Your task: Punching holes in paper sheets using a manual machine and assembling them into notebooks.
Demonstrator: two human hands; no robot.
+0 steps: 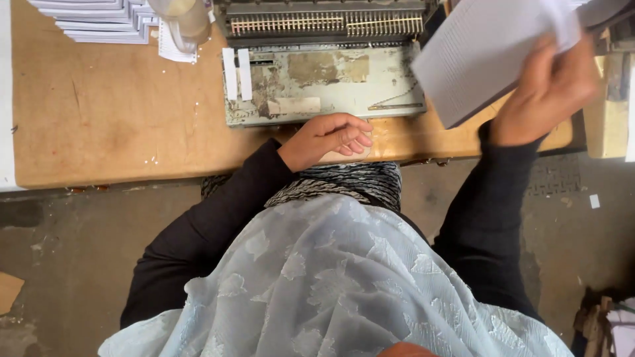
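My right hand (546,92) grips a thick stack of white paper sheets (486,56), lifted and tilted above the right end of the wooden table (112,112). The stack is blurred. My left hand (327,139) rests at the table's near edge with fingers curled loosely, holding nothing, just in front of a worn grey metal punching and binding machine (324,79). The machine has a row of comb teeth along its far side and a flat, scratched bed.
A pile of white booklets (99,20) lies at the table's far left, beside a clear plastic container (182,16). Small paper bits dot the tabletop. A wooden block (605,112) stands at the right. Below the table is a grey concrete floor (79,251).
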